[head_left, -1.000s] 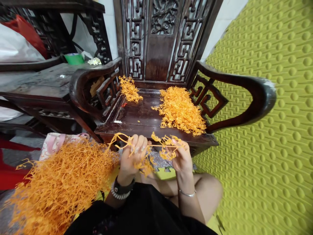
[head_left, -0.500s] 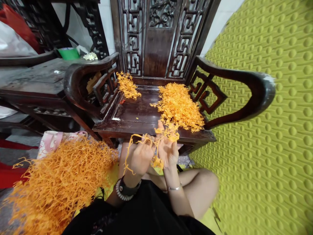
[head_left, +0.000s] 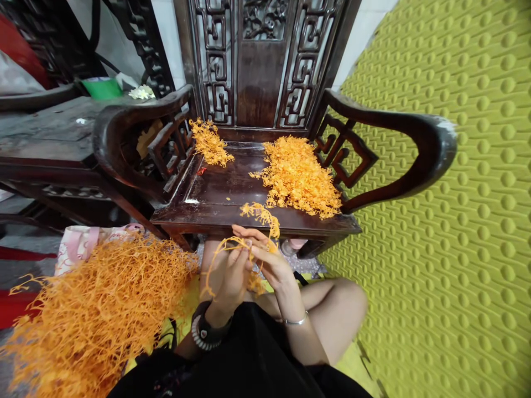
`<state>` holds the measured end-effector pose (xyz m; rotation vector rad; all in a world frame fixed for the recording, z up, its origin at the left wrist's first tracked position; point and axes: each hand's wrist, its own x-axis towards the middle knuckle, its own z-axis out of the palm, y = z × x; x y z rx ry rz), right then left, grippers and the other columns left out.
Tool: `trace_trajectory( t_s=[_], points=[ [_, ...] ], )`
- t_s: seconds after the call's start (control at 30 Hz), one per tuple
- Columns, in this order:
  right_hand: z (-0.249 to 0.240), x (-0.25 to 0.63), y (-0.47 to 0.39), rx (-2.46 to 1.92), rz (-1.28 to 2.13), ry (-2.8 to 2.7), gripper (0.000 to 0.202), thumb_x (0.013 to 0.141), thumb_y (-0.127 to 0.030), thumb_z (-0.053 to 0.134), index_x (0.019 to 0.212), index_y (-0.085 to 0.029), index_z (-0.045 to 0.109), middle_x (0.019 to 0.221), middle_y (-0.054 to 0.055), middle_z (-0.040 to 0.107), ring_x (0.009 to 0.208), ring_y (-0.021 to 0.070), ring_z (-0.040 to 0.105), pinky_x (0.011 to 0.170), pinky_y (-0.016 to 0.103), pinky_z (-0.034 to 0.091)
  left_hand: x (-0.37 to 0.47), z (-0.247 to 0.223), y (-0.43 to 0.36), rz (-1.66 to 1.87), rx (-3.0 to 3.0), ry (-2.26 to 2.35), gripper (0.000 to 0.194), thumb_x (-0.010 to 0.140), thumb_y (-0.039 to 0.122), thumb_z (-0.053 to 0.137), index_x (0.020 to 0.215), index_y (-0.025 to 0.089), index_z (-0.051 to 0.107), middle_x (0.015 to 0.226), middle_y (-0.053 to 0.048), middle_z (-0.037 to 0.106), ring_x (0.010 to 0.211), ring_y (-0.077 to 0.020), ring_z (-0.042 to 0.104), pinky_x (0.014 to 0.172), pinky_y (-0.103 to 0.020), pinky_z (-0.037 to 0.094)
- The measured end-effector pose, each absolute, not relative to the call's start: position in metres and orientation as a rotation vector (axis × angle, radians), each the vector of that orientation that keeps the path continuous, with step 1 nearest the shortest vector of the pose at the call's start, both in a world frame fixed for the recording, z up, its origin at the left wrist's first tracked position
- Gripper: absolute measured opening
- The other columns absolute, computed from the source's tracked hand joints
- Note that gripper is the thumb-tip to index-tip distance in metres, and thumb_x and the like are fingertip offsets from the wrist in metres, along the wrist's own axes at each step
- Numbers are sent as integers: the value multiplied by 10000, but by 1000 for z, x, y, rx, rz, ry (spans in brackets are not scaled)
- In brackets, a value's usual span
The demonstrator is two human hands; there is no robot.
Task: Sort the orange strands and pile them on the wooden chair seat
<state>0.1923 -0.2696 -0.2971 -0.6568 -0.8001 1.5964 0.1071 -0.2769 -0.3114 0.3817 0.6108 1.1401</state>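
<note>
Both of my hands meet in front of the seat edge. My left hand, with a dark watch and a coiled band at its wrist, is closed on a thin, branching orange strand that arcs out to the left. The thumb and fingertips of my right hand pinch at the same place, against the left fingertips. A curled orange length with small tufts rises beyond the right fingers, and more orange bits hang below the hands. Where the pieces join is hidden by my fingers.
A large orange pile and a smaller orange clump lie on the dark wooden chair seat. To my left, a big heap of tangled orange strands stands by a pink-and-white bag. A yellow bumpy mat lies right.
My hands have come together. The right hand has turned from palm-up and spread to a pinch beside the left, and the tufted length has shifted left. The view has moved slightly.
</note>
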Motion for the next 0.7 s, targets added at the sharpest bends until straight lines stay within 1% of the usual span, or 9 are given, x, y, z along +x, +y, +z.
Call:
trace_trajectory(
  t_s=[0.07,0.1,0.17,0.23,0.33,0.4,0.47,0.57,0.7],
  points=[
    [-296,191,-266,-636,1589,-687,171,754,-377,722,780,-219,661,1022,28,709,995,203,637,967,361,469,108,-312,-281,1245,420,676,159,802,265,670,917,154,667,959,-51,705,927,-176,660,841,-257,488],
    [-294,192,-264,-606,1551,-598,214,776,-413,700,711,-222,629,875,6,705,868,176,651,893,343,509,109,-313,-282,1286,418,689,172,796,280,678,915,157,667,940,-51,705,906,-174,663,828,-262,492],
    [-290,194,-259,-514,1462,-439,306,776,-447,699,631,-222,551,631,-50,587,620,105,586,716,261,545,110,-315,-285,1326,349,682,142,777,293,699,848,177,657,868,-24,698,853,-151,659,795,-250,495],
    [-284,198,-256,-401,1409,-350,355,772,-439,711,609,-208,496,551,-84,457,444,46,427,501,162,477,110,-317,-287,1363,240,658,161,768,299,713,709,188,613,738,19,653,774,-115,635,767,-231,492],
    [-277,209,-256,-219,1426,-314,423,771,-451,708,565,-188,447,494,-107,338,337,18,159,282,137,230,111,-315,-289,1298,130,588,470,817,453,647,497,181,437,515,40,445,659,-107,565,759,-255,495],
    [-273,217,-259,-114,1454,-338,455,758,-476,704,544,-188,424,457,-120,265,336,15,68,256,155,138,114,-309,-291,1239,111,528,645,834,615,524,422,179,287,450,34,294,579,-116,493,749,-292,500],
    [-270,226,-263,-4,1459,-369,418,755,-487,697,582,-196,453,440,-131,228,338,16,42,256,162,102,119,-303,-292,1167,108,432,721,848,676,421,397,179,157,422,30,194,513,-111,409,732,-304,498],
    [-264,239,-270,161,1403,-456,352,759,-464,695,647,-214,473,423,-141,217,328,16,42,266,164,82,125,-293,-294,1020,94,289,737,925,551,399,403,175,40,398,28,99,464,-95,334,711,-269,484],
    [-254,252,-274,352,1348,-613,467,755,-437,697,565,-221,329,387,-138,190,312,13,77,276,161,74,126,-285,-298,891,44,289,736,956,396,438,407,179,-2,389,33,58,432,-80,306,674,-232,478]
  ],
)
